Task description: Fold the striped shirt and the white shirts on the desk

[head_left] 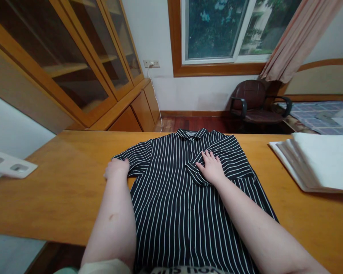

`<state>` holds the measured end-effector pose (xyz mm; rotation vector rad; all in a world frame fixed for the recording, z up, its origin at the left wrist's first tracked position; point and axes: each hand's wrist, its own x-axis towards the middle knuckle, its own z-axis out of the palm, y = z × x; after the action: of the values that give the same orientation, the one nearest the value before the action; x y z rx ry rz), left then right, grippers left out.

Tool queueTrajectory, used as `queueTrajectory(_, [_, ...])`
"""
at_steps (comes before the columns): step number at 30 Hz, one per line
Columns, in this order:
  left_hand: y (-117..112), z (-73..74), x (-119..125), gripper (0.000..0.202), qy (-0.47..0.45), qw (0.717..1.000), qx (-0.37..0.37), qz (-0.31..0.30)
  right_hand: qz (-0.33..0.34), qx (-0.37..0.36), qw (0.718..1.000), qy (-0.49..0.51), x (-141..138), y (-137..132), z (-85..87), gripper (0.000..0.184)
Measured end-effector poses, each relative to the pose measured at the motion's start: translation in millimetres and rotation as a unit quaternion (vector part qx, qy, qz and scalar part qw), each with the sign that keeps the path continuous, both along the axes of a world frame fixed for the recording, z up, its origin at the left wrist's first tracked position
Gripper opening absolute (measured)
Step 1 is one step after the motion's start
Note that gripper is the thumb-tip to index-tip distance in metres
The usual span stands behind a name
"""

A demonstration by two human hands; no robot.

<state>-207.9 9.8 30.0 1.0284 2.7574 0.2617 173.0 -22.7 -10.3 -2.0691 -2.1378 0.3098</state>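
A black shirt (165,198) with white stripes lies front up on the table, its collar toward the far edge and its buttons running down the middle. The sleeve on the right is folded inward across the chest. My right hand (212,167) rests flat on that folded sleeve near its cuff, fingers spread. On the other side the sleeve points outward, and my left hand (116,168) has its fingers curled at the cuff, gripping the edge; the fingertips are partly hidden. The shirt's lower end runs out of view beneath my body.
The wooden table (60,190) spans the view. A stack of white folded sheets (322,161) lies at its right, and a white slotted plastic piece (11,163) juts in at the left. Beyond stand a glass-door cabinet (114,101) and a brown armchair (254,101).
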Motion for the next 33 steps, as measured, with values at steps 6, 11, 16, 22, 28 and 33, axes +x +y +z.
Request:
queueTrajectory(6, [-0.7,2.6,10.6,0.026,0.013,0.990,0.128,-0.063,-0.001,-0.003,1.000,0.010,-0.5,-1.1,2.2,0.071])
queueTrajectory(11, [-13.1,19.6,41.5,0.023,0.053,0.904,0.383,-0.184,-0.001,-0.011,1.000,0.012,-1.9,-0.1,3.2,0.071])
queueTrajectory(16, [-26.2,19.9,91.5,0.022,-0.010,0.812,0.355,-0.463,-0.002,-0.018,1.000,0.015,-1.5,0.9,2.9,0.072])
queueTrajectory(22, [-27.2,7.7,115.1,0.028,-0.054,0.738,0.172,-0.650,-0.001,-0.009,1.000,0.016,-1.0,0.8,2.1,0.072])
queueTrajectory(28, [-21.2,-7.0,110.6,0.070,-0.025,0.833,0.126,-0.539,0.001,-0.001,1.000,0.011,-0.9,0.0,1.4,0.071])
queueTrajectory(33, [-17.1,-16.8,116.9,0.072,0.018,0.922,0.094,-0.375,-0.002,0.001,1.000,0.007,-0.6,0.0,0.6,0.070])
